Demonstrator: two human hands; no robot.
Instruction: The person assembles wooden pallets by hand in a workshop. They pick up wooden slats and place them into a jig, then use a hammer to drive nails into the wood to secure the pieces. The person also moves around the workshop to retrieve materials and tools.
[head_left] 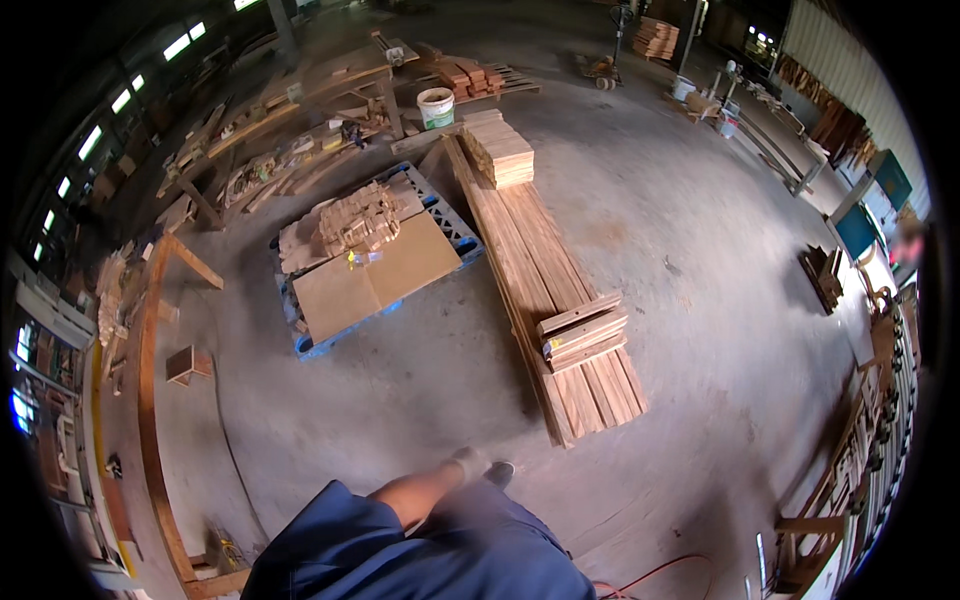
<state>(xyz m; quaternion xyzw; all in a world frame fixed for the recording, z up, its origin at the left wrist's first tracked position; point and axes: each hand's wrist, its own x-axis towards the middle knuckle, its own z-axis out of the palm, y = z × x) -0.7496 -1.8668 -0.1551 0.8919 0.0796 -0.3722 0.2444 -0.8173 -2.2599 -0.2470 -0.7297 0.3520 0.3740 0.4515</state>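
Note:
My left forearm comes out of a dark blue sleeve at the lower edge. At its end my left hand [466,462], pale as if gloved, hangs over the floor beside a dark shoe [500,473]; motion smears its fingers. My right hand does not show. Nearest in front lies a long stack of wooden boards [530,255]. Several short wooden pieces [585,333] lie across its near end, and a pile of short boards [500,150] sits on its far end.
Left of the boards, a blue pallet [318,350] carries a cardboard sheet [390,270] and a heap of small wood pieces [360,218]. A white bucket [436,108] stands behind. A wooden frame [148,400] runs along the left. A red hose [660,568] lies at lower right.

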